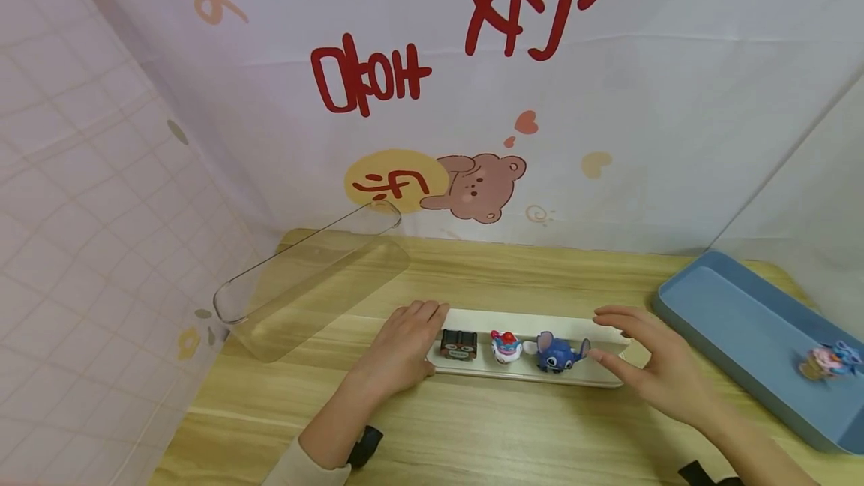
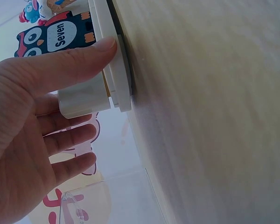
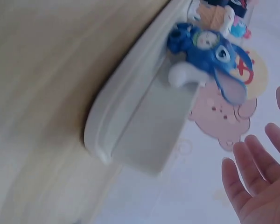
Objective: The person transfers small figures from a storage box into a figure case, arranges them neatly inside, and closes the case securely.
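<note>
White stand lies lengthwise L-R on the wood-grain table, mid-scene, w/ 3 small figs in a row on it, in front of its raised far part. L to R: dark owl fig w/ "Seven" lettered on its belly (L wrist view), ice-cream fig w/ white body & red bits on top, then blue fig w/ big ears. L hand has the stand's L end: its grip pinches it, thumb on the near base edge, fingers round the far side, close beside the owl. R hand is at the stand's R end, its grip spread, thumb & fingers apart w/ nothing btwn them; in the R wrist view it's clear of the stand & the blue fig, tho near both. Far R on table: blue tray, set at a slant, w/ a pink cone fig & some blue stuff beside it, too blurred to ID. Far L: clear plastic box, also slanted, well apart from the stand. Behind it all hangs a white printed cloth w/ red lettering, hearts & a brown bear print. Dark band shows by L wrist, below a pale sleeve.
</note>
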The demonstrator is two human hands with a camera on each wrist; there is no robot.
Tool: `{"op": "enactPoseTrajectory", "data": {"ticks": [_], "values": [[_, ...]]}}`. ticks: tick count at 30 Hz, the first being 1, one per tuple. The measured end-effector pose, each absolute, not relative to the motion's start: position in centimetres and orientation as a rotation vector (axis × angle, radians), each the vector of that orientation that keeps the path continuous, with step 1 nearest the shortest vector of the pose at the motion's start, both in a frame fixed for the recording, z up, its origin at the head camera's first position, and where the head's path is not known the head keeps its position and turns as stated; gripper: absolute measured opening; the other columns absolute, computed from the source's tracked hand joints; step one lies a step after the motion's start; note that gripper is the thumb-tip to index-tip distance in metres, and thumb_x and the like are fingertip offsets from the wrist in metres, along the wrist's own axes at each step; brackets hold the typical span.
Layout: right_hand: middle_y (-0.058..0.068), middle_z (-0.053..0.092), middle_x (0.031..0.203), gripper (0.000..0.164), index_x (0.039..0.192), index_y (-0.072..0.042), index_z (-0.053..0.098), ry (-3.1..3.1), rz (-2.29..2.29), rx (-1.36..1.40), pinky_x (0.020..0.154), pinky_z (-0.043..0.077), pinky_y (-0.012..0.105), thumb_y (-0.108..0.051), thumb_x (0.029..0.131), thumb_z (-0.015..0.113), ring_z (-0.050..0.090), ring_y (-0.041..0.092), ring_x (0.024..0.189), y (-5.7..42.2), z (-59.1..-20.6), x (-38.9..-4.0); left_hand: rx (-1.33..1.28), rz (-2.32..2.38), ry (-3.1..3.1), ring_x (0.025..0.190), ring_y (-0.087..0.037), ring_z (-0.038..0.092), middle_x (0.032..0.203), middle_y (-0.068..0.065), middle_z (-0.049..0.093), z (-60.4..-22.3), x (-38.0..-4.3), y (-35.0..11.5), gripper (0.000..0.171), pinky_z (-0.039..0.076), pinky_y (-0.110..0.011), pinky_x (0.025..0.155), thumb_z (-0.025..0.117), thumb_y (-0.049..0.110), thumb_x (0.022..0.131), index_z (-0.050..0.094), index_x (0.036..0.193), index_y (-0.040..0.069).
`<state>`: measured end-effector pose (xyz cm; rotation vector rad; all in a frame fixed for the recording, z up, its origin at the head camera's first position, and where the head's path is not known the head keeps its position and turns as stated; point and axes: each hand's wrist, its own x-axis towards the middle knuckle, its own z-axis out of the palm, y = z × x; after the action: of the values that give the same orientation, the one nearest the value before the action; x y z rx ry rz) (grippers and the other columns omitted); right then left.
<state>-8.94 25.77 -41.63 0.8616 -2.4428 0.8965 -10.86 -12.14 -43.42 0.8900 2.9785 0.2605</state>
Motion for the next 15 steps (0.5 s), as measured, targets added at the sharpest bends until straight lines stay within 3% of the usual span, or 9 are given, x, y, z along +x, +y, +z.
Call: {"op": "enactPoseTrajectory", "data": {"ticks": [9,12,15], "values": [[0.007,0.065,0.136,0.066,0.128,-0.004,0.071,-2.417,0.880,0.799,0.106,0.034,0.007,0.008,0.066,0.090,0.049,-0.001,0.135,28.9,-39.9,-8.4,0.878,0.279,2.973,0.133,-0.027,0.051,0.146,-0.009,0.055,-43.3,-10.8,-12.2,0.098,0.046,-0.046,0.111,0.099,0.022,0.073,0.046,0.153,0.002],[0.010,0.066,0.135,0.054,0.127,0.000,0.071,-2.360,0.899,0.812,0.108,0.035,0.010,-0.004,0.076,0.090,0.051,0.003,0.135,30.3,-39.8,-8.5,0.869,0.278,2.971,0.134,-0.026,0.050,0.147,-0.009,0.054,-43.3,-10.8,-12.2,0.098,0.045,-0.046,0.112,0.098,0.022,0.073,0.046,0.154,0.002],[0.012,0.067,0.134,0.049,0.124,0.003,0.072,-2.312,0.888,0.791,0.109,0.035,0.011,-0.026,0.088,0.087,0.052,0.004,0.134,31.6,-39.6,-8.4,0.865,0.276,2.972,0.134,-0.027,0.050,0.148,-0.009,0.054,-43.4,-10.7,-12.1,0.099,0.045,-0.046,0.112,0.098,0.022,0.074,0.046,0.154,0.002]]}}
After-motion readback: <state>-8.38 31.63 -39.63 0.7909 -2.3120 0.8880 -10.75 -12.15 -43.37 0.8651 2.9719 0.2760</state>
